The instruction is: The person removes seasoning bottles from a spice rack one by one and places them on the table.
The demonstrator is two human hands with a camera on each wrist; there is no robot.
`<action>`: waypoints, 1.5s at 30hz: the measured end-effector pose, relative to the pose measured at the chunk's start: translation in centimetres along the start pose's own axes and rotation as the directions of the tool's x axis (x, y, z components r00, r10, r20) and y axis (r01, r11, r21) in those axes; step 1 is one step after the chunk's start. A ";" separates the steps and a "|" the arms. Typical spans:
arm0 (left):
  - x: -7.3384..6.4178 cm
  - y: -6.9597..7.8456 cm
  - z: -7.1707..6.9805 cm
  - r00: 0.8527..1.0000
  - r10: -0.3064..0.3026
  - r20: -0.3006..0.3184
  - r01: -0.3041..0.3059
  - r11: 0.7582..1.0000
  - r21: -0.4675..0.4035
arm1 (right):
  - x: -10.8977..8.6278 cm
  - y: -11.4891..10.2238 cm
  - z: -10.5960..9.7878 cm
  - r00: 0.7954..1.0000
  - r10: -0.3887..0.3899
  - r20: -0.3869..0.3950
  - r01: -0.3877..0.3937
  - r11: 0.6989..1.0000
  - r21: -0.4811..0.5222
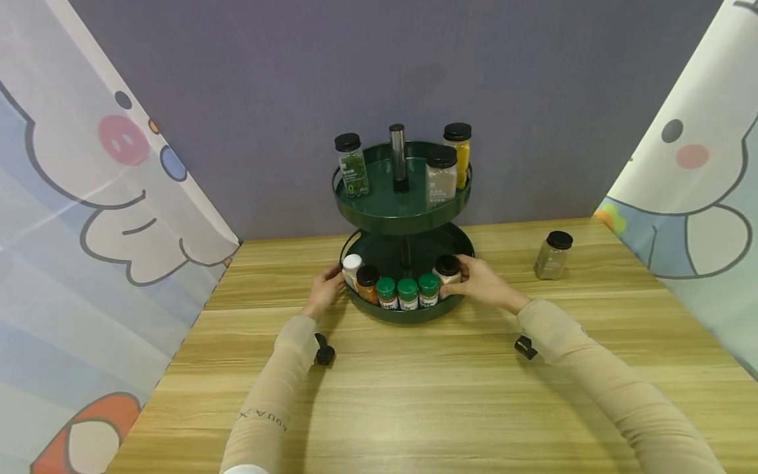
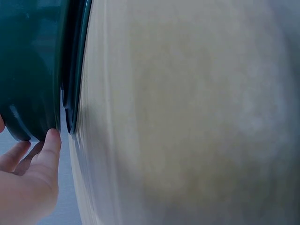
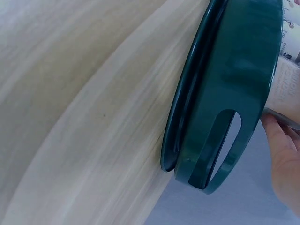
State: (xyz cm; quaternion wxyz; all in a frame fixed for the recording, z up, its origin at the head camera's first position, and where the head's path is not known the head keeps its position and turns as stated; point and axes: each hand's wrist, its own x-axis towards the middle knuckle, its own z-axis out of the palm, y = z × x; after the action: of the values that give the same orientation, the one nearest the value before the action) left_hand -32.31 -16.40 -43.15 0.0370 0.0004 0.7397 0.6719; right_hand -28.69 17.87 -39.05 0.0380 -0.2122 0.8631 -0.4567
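Observation:
My left hand (image 1: 324,289) touches the outer left side of the lower tray (image 1: 408,317) of a dark green two-tier rack, its fingers fairly straight against the wall. On the tray's right side, my right hand (image 1: 476,283) grips a black-lidded jar (image 1: 448,268) with pale contents, thumb in front and fingers around the far side. Left of that jar stand several green-capped spice bottles (image 1: 407,294), an orange-brown spice jar (image 1: 368,284) with a dark lid, and a white-capped bottle (image 1: 352,270). In the right wrist view, the held jar (image 3: 285,86) shows just above the tray's rim.
The upper tray (image 1: 403,224) holds a jar of green herbs (image 1: 353,170), a grey pepper jar (image 1: 441,178) and a yellow jar (image 1: 459,155) around a metal post (image 1: 398,155). Another black-lidded jar (image 1: 553,257) stands on the wooden table (image 1: 414,401) at right. A grey wall panel (image 1: 266,131) rises behind.

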 end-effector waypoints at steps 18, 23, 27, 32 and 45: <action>-0.1 0.0 -0.1 1.000 -0.015 0.003 0.015 1.000 0.000 | 0.3 -1.1 -2.4 0.999 0.005 -0.041 -0.005 1.000 -0.013; 0.0 0.0 0.0 1.000 -0.014 0.002 0.014 1.000 0.006 | 0.1 -1.6 -3.3 0.997 0.031 -0.065 -0.034 0.998 -0.047; 0.1 0.0 0.0 1.000 -0.012 0.000 0.012 1.000 -0.001 | -0.1 -1.8 -4.1 0.995 0.038 -0.091 -0.045 0.995 -0.086; 0.0 0.0 0.0 1.000 -0.016 0.003 0.016 1.000 0.006 | -0.5 -2.0 -4.9 0.993 0.028 -0.111 -0.041 0.993 -0.112; -0.1 0.1 0.1 1.000 -0.003 -0.005 0.003 1.000 -0.004 | -1.3 -1.5 -6.5 0.986 0.042 -0.159 -0.071 0.981 -0.178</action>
State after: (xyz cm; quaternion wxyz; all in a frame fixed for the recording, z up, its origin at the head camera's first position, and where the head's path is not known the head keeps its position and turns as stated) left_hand -32.22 -16.34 -43.03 0.0360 -0.0023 0.7386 0.6732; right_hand -28.70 22.65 -34.29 -0.0357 -0.1542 0.9074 -0.3892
